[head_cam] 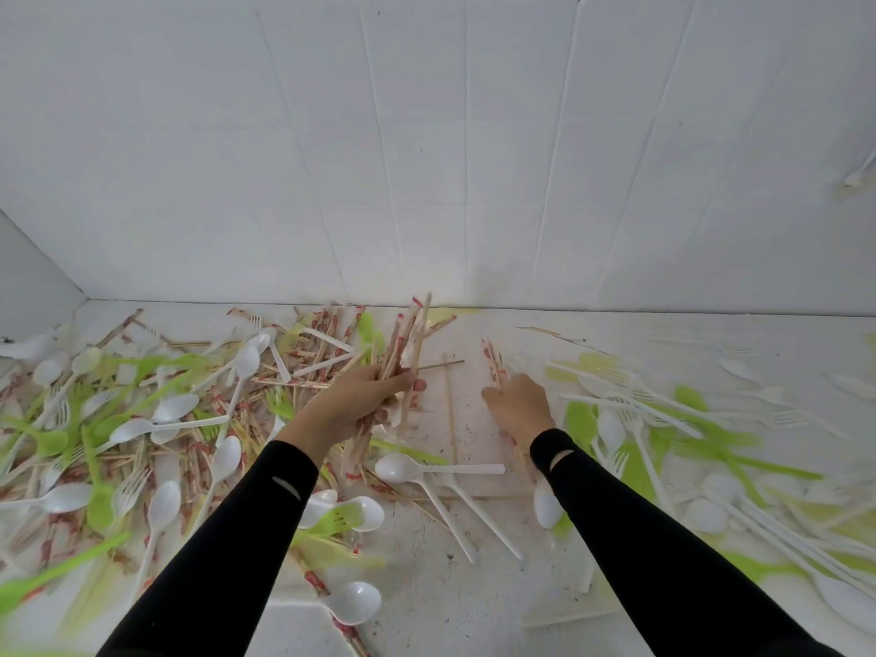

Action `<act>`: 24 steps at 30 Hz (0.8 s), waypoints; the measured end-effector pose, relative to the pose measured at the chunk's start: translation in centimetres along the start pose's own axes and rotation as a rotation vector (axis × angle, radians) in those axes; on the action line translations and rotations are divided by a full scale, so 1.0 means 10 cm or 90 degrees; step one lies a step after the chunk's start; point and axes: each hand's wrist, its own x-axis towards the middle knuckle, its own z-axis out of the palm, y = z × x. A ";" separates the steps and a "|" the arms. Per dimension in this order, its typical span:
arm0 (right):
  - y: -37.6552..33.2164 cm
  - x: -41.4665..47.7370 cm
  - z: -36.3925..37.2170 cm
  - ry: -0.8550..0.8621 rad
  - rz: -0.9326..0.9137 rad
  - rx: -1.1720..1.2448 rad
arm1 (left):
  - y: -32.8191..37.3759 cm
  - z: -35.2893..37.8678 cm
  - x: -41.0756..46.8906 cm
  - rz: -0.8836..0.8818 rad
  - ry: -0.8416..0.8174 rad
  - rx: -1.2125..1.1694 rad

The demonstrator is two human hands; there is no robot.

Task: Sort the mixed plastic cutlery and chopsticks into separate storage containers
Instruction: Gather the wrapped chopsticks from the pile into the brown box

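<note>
My left hand (360,400) grips a bundle of chopsticks (410,343), some in red-printed paper sleeves, their tips pointing up and away. My right hand (519,405) reaches down to a pair of sleeved chopsticks (493,360) on the white surface, and its fingers pinch their near end. A mixed heap of chopsticks, white spoons and green forks (156,410) covers the left side. More white and green cutlery (663,433) lies on the right. No storage container is in view.
A white panelled wall (426,158) rises right behind the work surface (426,585), and a side wall closes the far left corner. Loose white spoons (403,467) lie between my forearms, and another white spoon (355,602) lies near the front.
</note>
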 end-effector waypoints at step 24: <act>-0.23 -0.18 0.34 -0.110 -0.055 -0.198 | -0.30 0.09 -0.90 -0.155 -0.089 -0.327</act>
